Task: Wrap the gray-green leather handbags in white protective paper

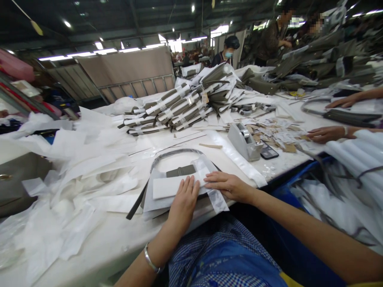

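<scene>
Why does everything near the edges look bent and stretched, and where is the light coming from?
Head view: a wide lens bows the table edge and stretches the right forearm; ceiling strip lights glare white; light on the table is even, with only soft shadows under the left hand and right hand pressing the white wrapping paper; the distant workers look soft, faces blurred.

Tape dispenser (244, 140) w/ phone (268, 151) beside; wrapped strap bundles (173, 107) behind.

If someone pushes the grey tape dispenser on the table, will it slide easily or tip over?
The tape dispenser looks blocky with a wide, low base, so it probably would not tip. It seems heavy for its size, so it would likely resist a light push on the table.
</scene>
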The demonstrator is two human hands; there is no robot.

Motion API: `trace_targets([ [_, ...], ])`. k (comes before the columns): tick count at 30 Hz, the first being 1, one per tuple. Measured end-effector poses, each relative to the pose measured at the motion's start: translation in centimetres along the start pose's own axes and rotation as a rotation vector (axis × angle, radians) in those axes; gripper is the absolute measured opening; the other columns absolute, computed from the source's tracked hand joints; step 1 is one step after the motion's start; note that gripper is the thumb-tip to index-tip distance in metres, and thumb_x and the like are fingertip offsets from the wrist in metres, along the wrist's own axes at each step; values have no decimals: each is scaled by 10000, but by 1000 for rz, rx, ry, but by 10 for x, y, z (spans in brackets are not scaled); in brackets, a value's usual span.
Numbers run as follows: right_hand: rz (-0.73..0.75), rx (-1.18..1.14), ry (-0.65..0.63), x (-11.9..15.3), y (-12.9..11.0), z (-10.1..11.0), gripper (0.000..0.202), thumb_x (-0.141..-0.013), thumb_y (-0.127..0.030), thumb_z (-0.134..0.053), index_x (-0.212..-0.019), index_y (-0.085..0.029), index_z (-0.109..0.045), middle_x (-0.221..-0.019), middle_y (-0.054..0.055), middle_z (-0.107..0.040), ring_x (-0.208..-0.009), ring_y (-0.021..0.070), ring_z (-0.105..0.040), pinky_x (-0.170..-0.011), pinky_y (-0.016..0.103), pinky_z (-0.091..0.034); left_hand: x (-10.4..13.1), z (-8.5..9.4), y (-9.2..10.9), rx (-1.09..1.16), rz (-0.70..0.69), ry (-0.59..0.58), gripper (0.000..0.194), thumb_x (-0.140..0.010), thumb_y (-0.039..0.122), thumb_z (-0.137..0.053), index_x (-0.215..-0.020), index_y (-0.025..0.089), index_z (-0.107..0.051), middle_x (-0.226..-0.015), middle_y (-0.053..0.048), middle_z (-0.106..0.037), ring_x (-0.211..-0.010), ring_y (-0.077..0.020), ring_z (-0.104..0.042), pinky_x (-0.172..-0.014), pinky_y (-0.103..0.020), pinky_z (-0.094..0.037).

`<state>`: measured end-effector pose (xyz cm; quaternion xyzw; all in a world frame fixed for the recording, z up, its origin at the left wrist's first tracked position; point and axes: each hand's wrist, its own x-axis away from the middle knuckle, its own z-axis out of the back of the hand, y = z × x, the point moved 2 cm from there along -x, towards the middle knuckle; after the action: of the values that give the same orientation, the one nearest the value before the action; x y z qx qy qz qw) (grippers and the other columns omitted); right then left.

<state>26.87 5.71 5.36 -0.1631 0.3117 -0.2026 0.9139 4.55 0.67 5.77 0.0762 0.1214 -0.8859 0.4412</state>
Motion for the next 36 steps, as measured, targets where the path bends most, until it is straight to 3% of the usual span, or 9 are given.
trace_targets([
  [3,-8,-11,0,1,0,-2,443,-969,-130,-484,-1370,-296,-569,-1357,61,-612,-1331,199,-498,-1156,444,-384,1,8,2,147,39,-6,800,-811,129,-604,-1533,192,-265,-1591,-147,-293,-1445,-318,-317,-1163,-526,-333],
  [6,-18,-16,-13,0,0,-2,435,-981,-138,-474,-1379,-293,-559,-1354,54,-614,-1338,190,-490,-1164,424,-376,0,13,8,240,80,18,834,-849,272,-650,-1551,286,-199,-1630,-82,-190,-1445,-296,-324,-1180,-580,-273],
  [13,-126,-66,-65,-2,1,-1,379,-985,-174,-491,-1343,-248,-590,-1374,60,-599,-1343,179,-485,-1188,408,-335,2,2,14,225,59,88,750,-915,302,-628,-1539,345,-215,-1554,1,-378,-1433,-281,-349,-1192,-585,-242],
  [22,-232,-183,-38,-4,-2,1,420,-892,-96,-512,-1272,-237,-625,-1333,44,-630,-1314,179,-517,-1202,414,-293,4,-15,16,173,75,229,574,-997,309,-505,-1525,280,-282,-1490,-15,-463,-1384,-228,-429,-1205,-499,-240],
  [28,-349,-243,54,-7,-7,5,484,-768,-39,-586,-1218,-218,-565,-1226,60,-657,-1181,203,-606,-1031,372,-482,1,-18,16,173,77,239,583,-966,283,-556,-1506,271,-337,-1472,-21,-485,-1367,-229,-452,-1217,-484,-221],
  [31,-313,-140,89,-5,-17,13,478,-806,-105,-634,-1255,-228,-525,-1307,83,-607,-1257,228,-549,-1086,413,-436,0,-16,16,177,84,226,583,-936,252,-589,-1482,270,-386,-1459,-23,-501,-1340,-239,-486,-1201,-486,-267],
  [34,-350,19,295,10,-28,23,311,-878,-215,-637,-1177,-241,-553,-1282,80,-613,-1262,239,-535,-1106,425,-412,-2,-12,15,194,101,201,591,-906,212,-615,-1462,267,-419,-1455,-22,-508,-1322,-244,-508,-1185,-491,-302],
  [36,-482,124,423,27,-33,25,164,-920,-268,-597,-1081,-239,-584,-1133,71,-661,-1105,236,-615,-1010,411,-475,-2,-10,15,211,107,189,595,-900,198,-619,-1458,264,-424,-1457,-21,-505,-1325,-242,-506,-1186,-494,-300],
])
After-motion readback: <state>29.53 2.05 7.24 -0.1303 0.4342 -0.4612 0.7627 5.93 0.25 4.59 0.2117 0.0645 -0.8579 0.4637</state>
